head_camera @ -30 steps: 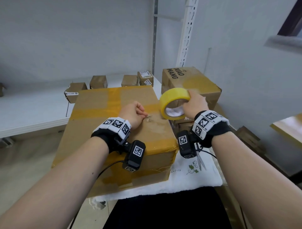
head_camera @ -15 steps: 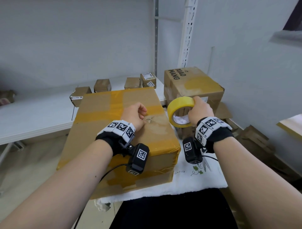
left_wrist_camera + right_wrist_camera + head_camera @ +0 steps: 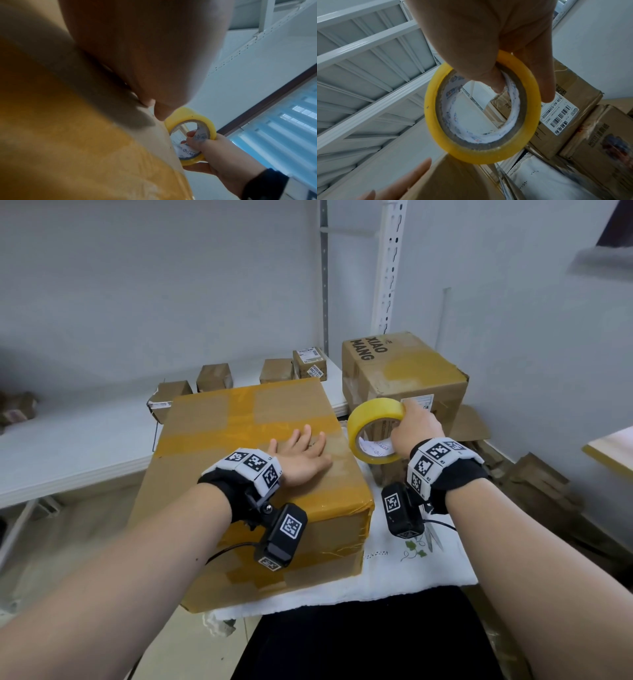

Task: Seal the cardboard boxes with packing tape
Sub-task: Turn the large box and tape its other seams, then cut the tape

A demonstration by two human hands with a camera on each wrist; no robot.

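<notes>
Step in hand: judged to be pressing down a laid strip; the left hand lies flat, fingers straight and spread, on top of the large cardboard box, near its right edge.
Right hand: the right hand is clamped on the tape roll, thumb inside the core and fingers over the outer rim, as the right wrist view shows.
Tape roll position: held in the air, on edge, just off the box's right side, clear of the surface; whether a strip runs from roll to box cannot be told.
Box position: it rests on a white cloth in front of the person, with its near corner overhanging the cloth.
Box condition: closed; yellow tape bands cross the top lengthwise and crosswise, and more wraps the near right edge and front face. The cardboard beside the left hand looks scuffed and wrinkled.
Next move, judged: if the roll is attached, the strip needs cutting; scissors lie on the cloth, partly hidden under the right wrist. Otherwise a free end must be found.
Other boxes: a printed box stands behind the roll; small parcels sit on the white shelf.
</notes>
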